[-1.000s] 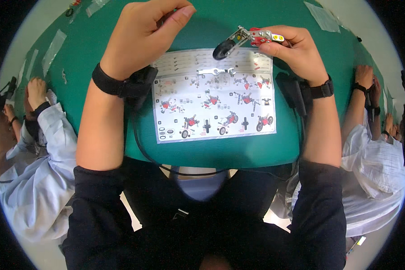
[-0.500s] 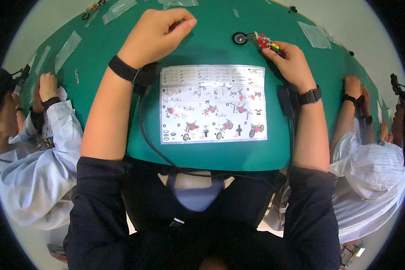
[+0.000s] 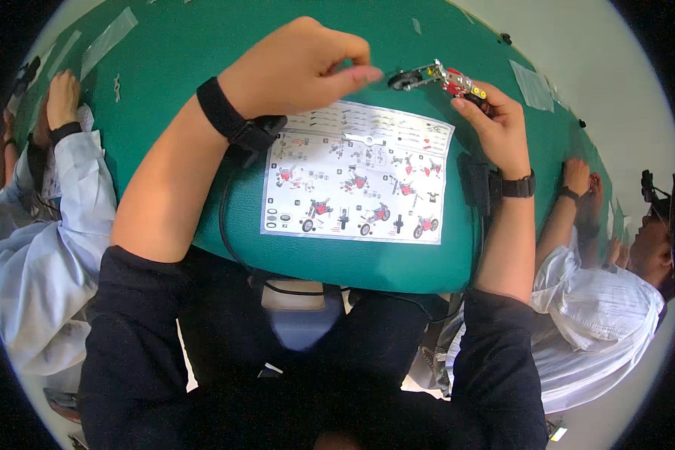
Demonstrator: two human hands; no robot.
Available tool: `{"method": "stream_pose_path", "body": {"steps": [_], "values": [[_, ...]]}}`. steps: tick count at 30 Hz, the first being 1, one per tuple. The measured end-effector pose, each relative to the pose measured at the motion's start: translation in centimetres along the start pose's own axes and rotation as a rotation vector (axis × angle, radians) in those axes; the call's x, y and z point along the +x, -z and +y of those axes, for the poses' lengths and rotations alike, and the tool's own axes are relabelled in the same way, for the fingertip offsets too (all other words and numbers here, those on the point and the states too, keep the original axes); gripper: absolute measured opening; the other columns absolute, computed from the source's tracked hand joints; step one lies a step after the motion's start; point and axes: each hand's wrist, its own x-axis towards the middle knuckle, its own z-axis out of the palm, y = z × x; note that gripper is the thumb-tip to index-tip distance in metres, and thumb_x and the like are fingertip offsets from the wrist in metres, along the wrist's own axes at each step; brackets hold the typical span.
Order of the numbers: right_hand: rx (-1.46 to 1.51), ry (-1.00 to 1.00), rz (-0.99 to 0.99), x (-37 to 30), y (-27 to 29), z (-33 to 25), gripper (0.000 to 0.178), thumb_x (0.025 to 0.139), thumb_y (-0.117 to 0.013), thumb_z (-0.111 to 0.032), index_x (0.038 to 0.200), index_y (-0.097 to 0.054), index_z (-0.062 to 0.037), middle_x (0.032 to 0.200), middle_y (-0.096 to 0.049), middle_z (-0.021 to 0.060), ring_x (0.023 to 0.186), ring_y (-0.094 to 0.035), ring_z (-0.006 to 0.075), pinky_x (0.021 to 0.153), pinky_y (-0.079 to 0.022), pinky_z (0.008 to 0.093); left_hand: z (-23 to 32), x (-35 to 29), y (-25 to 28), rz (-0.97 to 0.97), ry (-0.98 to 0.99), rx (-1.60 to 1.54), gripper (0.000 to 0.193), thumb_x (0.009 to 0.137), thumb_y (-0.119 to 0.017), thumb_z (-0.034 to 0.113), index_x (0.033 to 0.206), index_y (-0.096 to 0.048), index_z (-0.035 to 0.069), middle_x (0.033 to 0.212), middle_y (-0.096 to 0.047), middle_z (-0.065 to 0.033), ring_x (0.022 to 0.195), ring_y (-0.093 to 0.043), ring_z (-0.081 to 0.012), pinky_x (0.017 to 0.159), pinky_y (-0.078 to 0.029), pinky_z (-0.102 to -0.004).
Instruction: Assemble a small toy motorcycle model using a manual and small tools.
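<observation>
A small model motorcycle (image 3: pixel 451 78) with red, silver and yellow parts is gripped at its rear end by my right hand (image 3: pixel 495 120), closed around it above the table. Its black front wheel (image 3: pixel 405 80) points left, toward my left hand (image 3: pixel 311 71). That hand is closed, thumb and fingers curled close together, with the fingertips just short of the wheel. Whether anything small sits between them I cannot make out. Below both hands lies a printed instruction sheet (image 3: pixel 352 191) with motorcycle drawings. A small silver spanner (image 3: pixel 362 139) rests on its upper part.
The green table (image 3: pixel 337 266) has clear plastic bags (image 3: pixel 532 86) and a small metal part (image 3: pixel 117 88) on it. Black cables (image 3: pixel 226 225) run from my wrist straps. People in light clothing sit on both sides, with another person's hand (image 3: pixel 64 97) at the left.
My left hand has moved right and slightly down, up to the front wheel. The motorcycle and my right hand have shifted a little right and down, and the view has turned slightly.
</observation>
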Motion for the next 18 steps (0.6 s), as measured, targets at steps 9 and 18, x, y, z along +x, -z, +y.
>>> {"method": "stream_pose_path", "body": {"steps": [9,18], "values": [[0.059,0.154,0.0,-0.8,-1.4,-3.6,0.028,0.081,-0.075,-0.003,0.108,-0.069,0.0,0.083,-0.06,-0.0003,0.071,-0.049,0.0053,0.06,-0.038,0.0199,2.2,-0.2,-1.0,-0.048,-0.096,-0.039,0.029,0.084,-0.074,0.027,0.102,-0.063,0.007,0.063,-0.058,-0.0101,0.052,-0.057,-0.0212,0.049,-0.041,-0.0311],[-0.157,0.387,0.059,-2.0,-2.9,-5.4,0.038,0.073,-0.08,-0.004,0.109,-0.07,-0.0037,0.074,-0.066,-0.0001,0.051,-0.041,0.0018,0.046,-0.031,0.0181,3.2,-0.4,-0.6,0.227,-0.288,0.039,0.028,0.075,-0.079,0.016,0.097,-0.065,0.006,0.081,-0.066,-0.0117,0.069,-0.065,-0.0282,0.059,-0.05,-0.032]]}}
